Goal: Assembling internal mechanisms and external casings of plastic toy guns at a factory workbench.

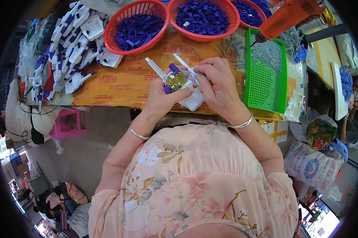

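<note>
My left hand (160,99) grips a white plastic housing (191,101) with a long white prong, a small green circuit board (176,81) and a blue part (173,68) seated in it. My right hand (216,85) holds the same housing from the right, its fingertips pinching at thin red wires (191,77) beside the board. Both hands hover over the front edge of the yellow-covered table (119,85). A silver bangle sits on each wrist.
Three red baskets (136,27) of blue plastic parts stand at the back. A pile of white-and-blue housings (74,43) lies at the left. A green tray (266,71) of screws sits at the right under a hanging orange power screwdriver (288,16). A pink stool (68,123) stands below left.
</note>
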A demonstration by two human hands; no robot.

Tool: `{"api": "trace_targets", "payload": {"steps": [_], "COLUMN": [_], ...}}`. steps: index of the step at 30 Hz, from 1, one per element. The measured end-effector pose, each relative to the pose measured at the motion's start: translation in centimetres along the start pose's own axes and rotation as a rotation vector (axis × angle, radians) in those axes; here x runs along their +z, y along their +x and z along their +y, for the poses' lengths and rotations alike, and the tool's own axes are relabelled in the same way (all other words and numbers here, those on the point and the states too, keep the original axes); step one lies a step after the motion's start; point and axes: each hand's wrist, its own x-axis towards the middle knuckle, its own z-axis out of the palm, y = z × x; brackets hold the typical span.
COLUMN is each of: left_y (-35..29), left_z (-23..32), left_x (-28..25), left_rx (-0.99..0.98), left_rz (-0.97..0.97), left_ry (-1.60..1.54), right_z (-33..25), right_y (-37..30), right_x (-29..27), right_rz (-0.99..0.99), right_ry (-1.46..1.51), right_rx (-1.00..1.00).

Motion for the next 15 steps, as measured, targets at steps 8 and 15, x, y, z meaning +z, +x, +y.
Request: {"api": "trace_targets", "payload": {"steps": [8, 15], "left_y": [0.1, 0.0], "left_z": [-0.5, -0.8], "left_x": [-0.5, -0.8], "left_rx": [-0.009, -0.044], "left_rz": [0.002, 0.063], "left_ry": [0.062, -0.151], "right_z": [-0.8, -1.7], "right_y": [-0.5, -0.8], "right_x": [0.0, -0.4], "right_rz": [-0.112, -0.235], "right_ry": [0.044, -0.104], "right_rx": [0.004, -0.146]}}
